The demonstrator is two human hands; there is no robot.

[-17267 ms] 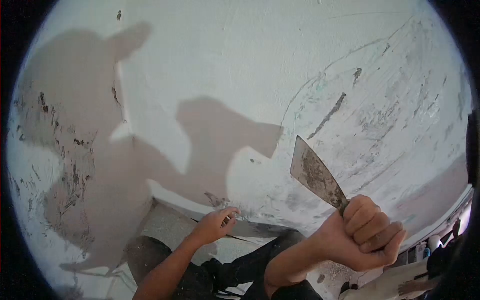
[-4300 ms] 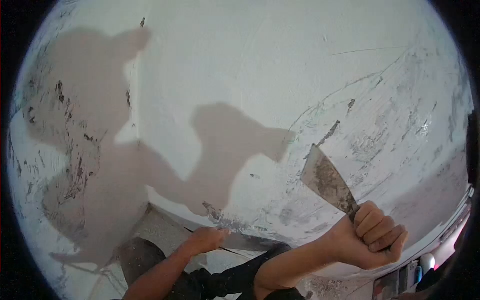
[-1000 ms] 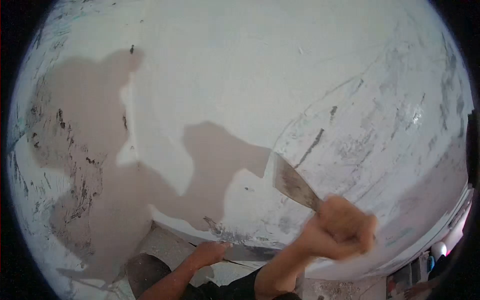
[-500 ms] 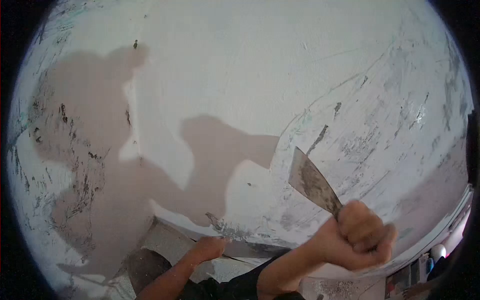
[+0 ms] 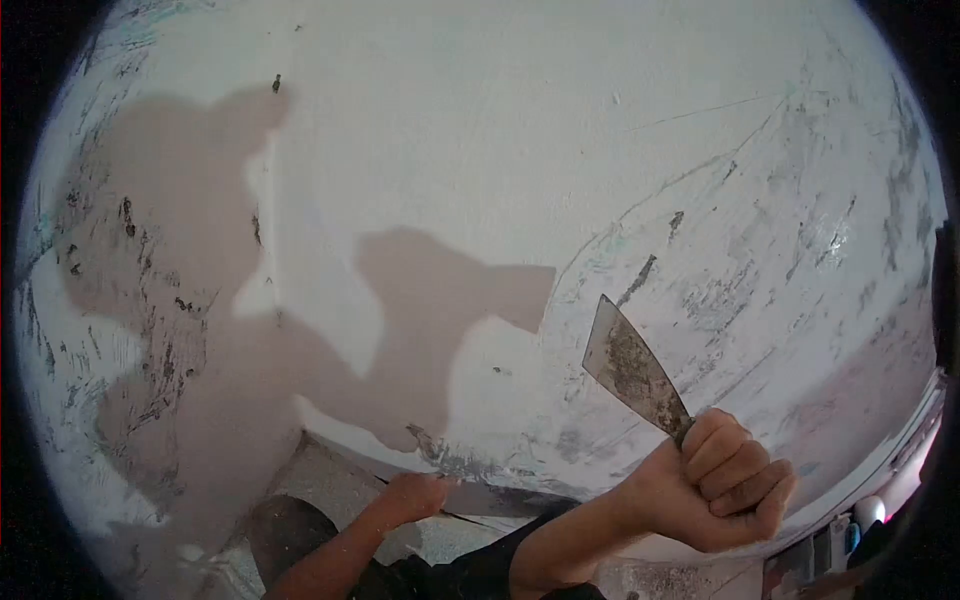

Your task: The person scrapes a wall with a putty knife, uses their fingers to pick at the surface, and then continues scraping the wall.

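Observation:
My right hand [image 5: 725, 480] is closed in a fist around the handle of a putty knife [image 5: 635, 365], at the lower right. The wide blade points up and left, with dark grey residue smeared over its face. It overlaps the scraped, patchy part of the wall [image 5: 740, 290] in this view. Low in the middle, my left hand [image 5: 415, 495] is near the foot of the wall with its fingers curled in. I cannot tell what the left fingers hold, as their inner side is hidden.
Shadows of my head, arm and the blade fall on the smooth white wall area [image 5: 470, 130]. My knee [image 5: 290, 540] is at the lower left, above a speckled floor [image 5: 350, 487]. Assorted items [image 5: 845, 540] stand at the far lower right.
My right hand and the putty knife have shifted very slightly right and down, and look sharper now. The left hand stays at almost the same place.

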